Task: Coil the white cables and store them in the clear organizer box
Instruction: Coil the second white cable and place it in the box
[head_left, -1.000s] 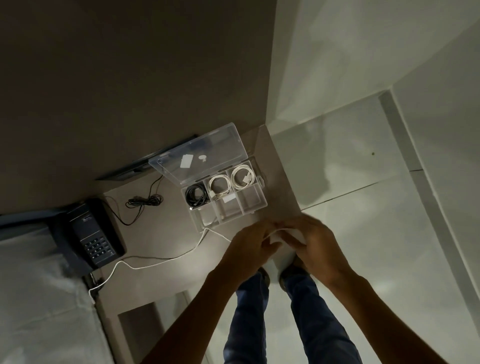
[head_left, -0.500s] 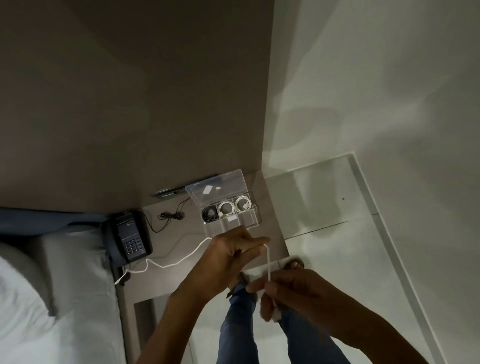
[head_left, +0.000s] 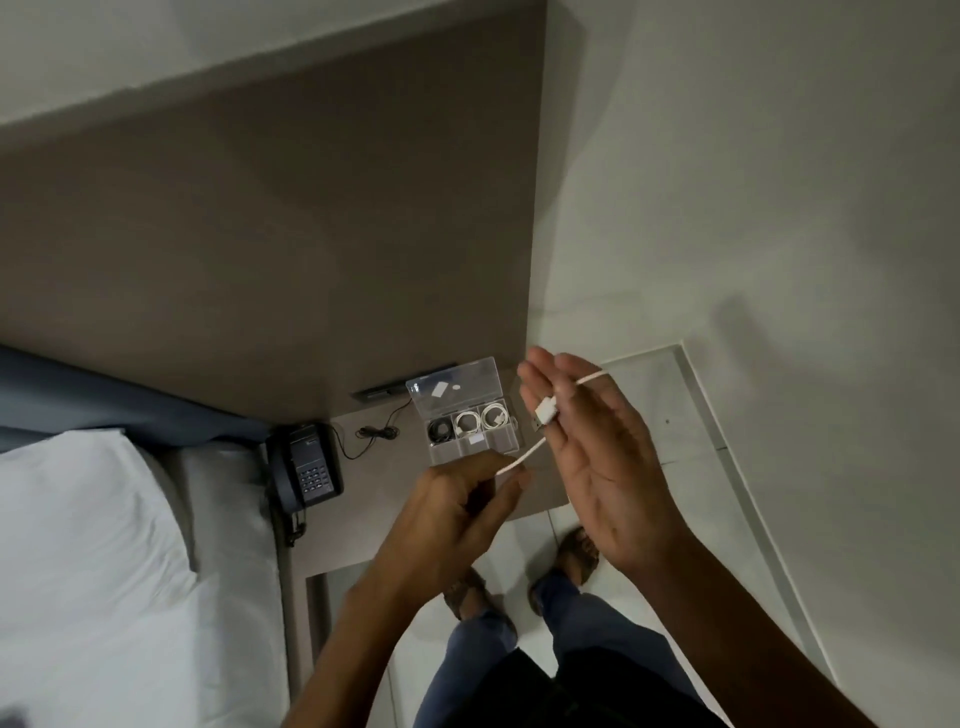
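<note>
Above the near edge of the clear organizer box (head_left: 470, 426), both hands work one white USB cable (head_left: 535, 448). Right hand (head_left: 597, 457): fingers extended, palm open to camera; USB plug (head_left: 545, 415) lies across the fingers, cable seemingly looped round them – no closed grip. Left hand (head_left: 457, 512): thumb and forefinger pinched on the cable just below the box, feeding it

Step, as judged: first wraps of a coil, right-hand fingers serving as the former. Next move likely needs the left hand to carry slack round those fingers, keeping tension even so the loops stay small enough for a compartment

Box: lid (head_left: 452, 387) open and leaning back; far row holds a black coil (head_left: 440, 429) and two white coils (head_left: 482, 420); near row looks mostly free

Room: bedside table (head_left: 384, 467) edge runs just right of and below the box; telephone (head_left: 307, 470) well left; rest of the cable not visible
</note>
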